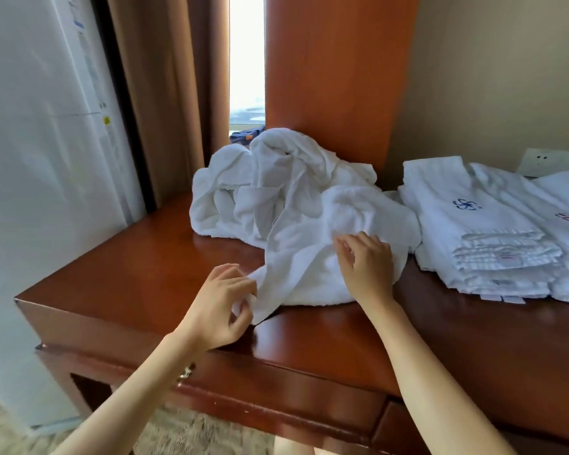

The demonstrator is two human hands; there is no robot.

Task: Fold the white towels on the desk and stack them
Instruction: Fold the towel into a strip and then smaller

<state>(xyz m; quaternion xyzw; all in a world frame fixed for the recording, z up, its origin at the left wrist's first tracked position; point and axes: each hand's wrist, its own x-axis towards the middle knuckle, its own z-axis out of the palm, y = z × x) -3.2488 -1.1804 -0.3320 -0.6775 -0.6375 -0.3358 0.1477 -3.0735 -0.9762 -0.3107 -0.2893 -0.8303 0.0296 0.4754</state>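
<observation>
white towel (309,254) crumpled on the bench (138,277) at both hands, left hand (222,303) pinching its near corner, right hand (367,262) curled on top, grip unclear tbh, folded stack (493,244) right of it, blue pinwheel logo (466,204), edge tags unreadable

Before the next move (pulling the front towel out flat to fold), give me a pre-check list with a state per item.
1. Left hand has a corner of the loose towel: ok, thumb and fingers pinch the near corner.
2. Right hand has a grip: cannot tell, its fingers curl over the cloth and no pinch shows.
3. Loose towel is free of the crumpled pile: not ok, its far part runs into the pile.
4. Room on the desk to spread it: ok, there is bare wood left of the towel.
5. Folded stack is ready to receive: ok, it lies flat at the right.
</observation>
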